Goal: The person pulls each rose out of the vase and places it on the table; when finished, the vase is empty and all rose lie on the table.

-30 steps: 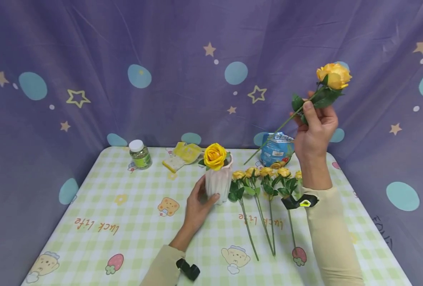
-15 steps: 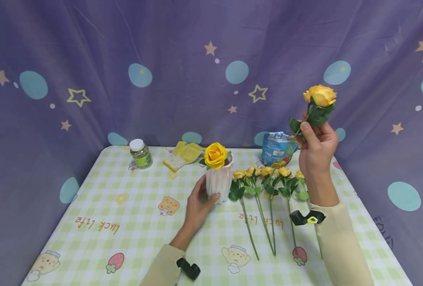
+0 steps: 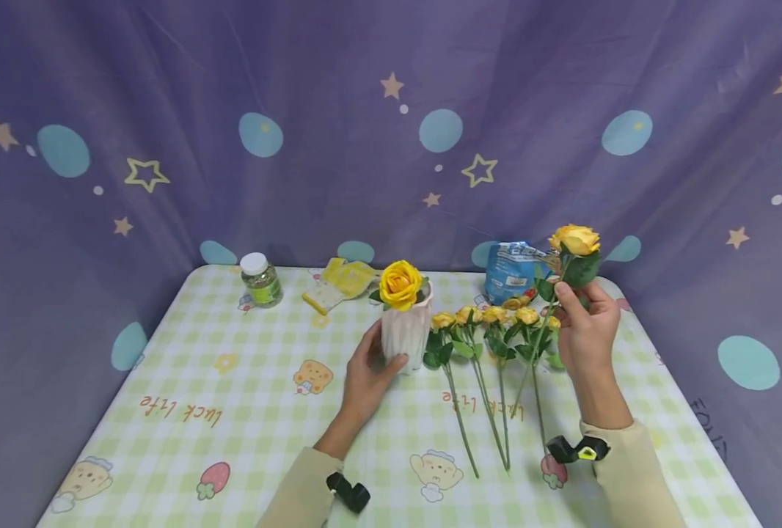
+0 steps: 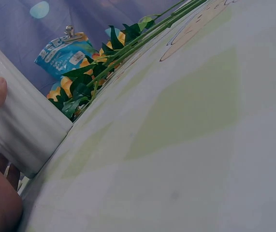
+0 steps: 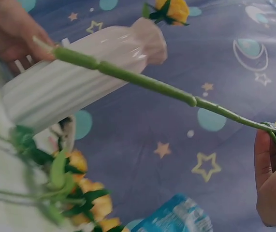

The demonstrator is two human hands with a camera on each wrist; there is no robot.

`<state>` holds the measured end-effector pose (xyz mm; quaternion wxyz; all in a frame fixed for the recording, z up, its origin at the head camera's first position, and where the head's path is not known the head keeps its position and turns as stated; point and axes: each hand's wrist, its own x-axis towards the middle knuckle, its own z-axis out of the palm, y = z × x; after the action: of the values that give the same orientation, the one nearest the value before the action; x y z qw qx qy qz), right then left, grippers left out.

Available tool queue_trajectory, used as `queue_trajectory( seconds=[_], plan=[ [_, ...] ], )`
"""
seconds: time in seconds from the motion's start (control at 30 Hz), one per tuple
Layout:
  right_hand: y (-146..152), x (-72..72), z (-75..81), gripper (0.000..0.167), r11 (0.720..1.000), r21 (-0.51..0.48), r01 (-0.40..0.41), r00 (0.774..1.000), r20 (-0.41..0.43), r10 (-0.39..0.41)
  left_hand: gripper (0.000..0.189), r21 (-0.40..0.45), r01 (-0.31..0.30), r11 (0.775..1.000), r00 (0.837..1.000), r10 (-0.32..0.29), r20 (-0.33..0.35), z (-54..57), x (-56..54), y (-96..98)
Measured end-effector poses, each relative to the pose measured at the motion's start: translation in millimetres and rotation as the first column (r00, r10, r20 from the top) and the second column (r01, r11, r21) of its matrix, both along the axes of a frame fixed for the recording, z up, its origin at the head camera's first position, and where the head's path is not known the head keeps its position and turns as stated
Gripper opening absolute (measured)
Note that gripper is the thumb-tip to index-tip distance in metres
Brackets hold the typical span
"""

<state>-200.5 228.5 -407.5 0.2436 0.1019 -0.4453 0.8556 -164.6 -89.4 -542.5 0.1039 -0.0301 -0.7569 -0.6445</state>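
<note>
My left hand (image 3: 367, 381) holds a white fluted vase (image 3: 407, 337) around its lower side, the thumb across the front. The vase stands upright on the table, and a bright yellow rose (image 3: 400, 284) shows above its rim. In my right hand (image 3: 589, 323), thumb and fingers pinch a paler yellow rose (image 3: 574, 240) just below its bloom and leaves. Its long green stem (image 5: 145, 81) slants down to the left, overlapping the lying roses in the head view. The right wrist view shows that stem crossing in front of the vase.
Several yellow roses (image 3: 494, 315) lie in a row right of the vase, stems toward me. Behind them stands a blue bag (image 3: 513, 275) with a clip. A white-capped jar (image 3: 261, 282) and a yellow-and-white packet (image 3: 341, 282) are at the back left.
My right hand has come down with the rose, from high before the curtain to low above the lying roses. Its stem now hangs more steeply. The left hand and vase stay put.
</note>
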Motion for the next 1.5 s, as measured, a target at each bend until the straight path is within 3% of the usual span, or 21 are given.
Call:
queue_trajectory(
  seconds=[0.1, 0.5, 0.63, 0.77, 1.07, 1.27, 1.33, 1.4, 1.5],
  plan=[
    [3, 2.3, -7.1, 0.023, 1.000, 0.005, -0.010, 1.000, 0.020, 0.010, 0.081, 0.004, -0.006, 1.000, 1.000, 0.006, 0.002, 0.9, 0.2, -0.3],
    [22, 12.4, -14.3, 0.017, 0.993, 0.094, 0.073, 0.993, 0.083, -0.081, 0.082, 0.005, -0.010, 1.000, 1.000, 0.010, 0.022, 0.0, 0.7, 1.2],
    [33, 19.5, -16.2, 0.016, 0.981, 0.179, 0.078, 0.983, 0.149, -0.105, 0.081, 0.003, -0.012, 1.000, 1.000, 0.012, 0.026, -0.5, 0.7, 1.3],
    [48, 27.5, -20.4, 0.014, 0.948, 0.307, 0.077, 0.958, 0.239, -0.156, 0.081, 0.008, -0.011, 1.000, 1.000, 0.010, 0.022, -1.0, 1.5, 1.6],
    [86, 39.3, -33.5, 0.011, 0.875, 0.476, 0.089, 0.868, 0.394, -0.303, 0.081, 0.015, -0.004, 1.000, 1.000, 0.004, 0.009, -1.1, 2.0, 2.0],
    [106, 45.1, -36.1, 0.013, 0.837, 0.545, 0.048, 0.849, 0.419, -0.321, 0.080, 0.019, -0.001, 1.000, 1.000, 0.001, 0.003, -0.2, 1.6, 0.6],
    [113, 46.9, -37.1, 0.014, 0.802, 0.597, 0.019, 0.847, 0.416, -0.330, 0.080, 0.015, 0.001, 1.000, 1.000, -0.001, 0.001, -0.1, 1.6, 0.2],
    [120, 48.3, -38.8, 0.012, 0.748, 0.664, -0.015, 0.845, 0.409, -0.346, 0.080, 0.012, 0.002, 1.000, 1.000, -0.002, 0.000, -0.1, 1.5, 0.1],
    [129, 49.0, -41.4, 0.006, 0.636, 0.768, -0.075, 0.837, 0.395, -0.378, 0.080, 0.006, 0.002, 1.000, 1.000, -0.002, 0.001, -0.4, 1.1, 0.1]
  ],
)
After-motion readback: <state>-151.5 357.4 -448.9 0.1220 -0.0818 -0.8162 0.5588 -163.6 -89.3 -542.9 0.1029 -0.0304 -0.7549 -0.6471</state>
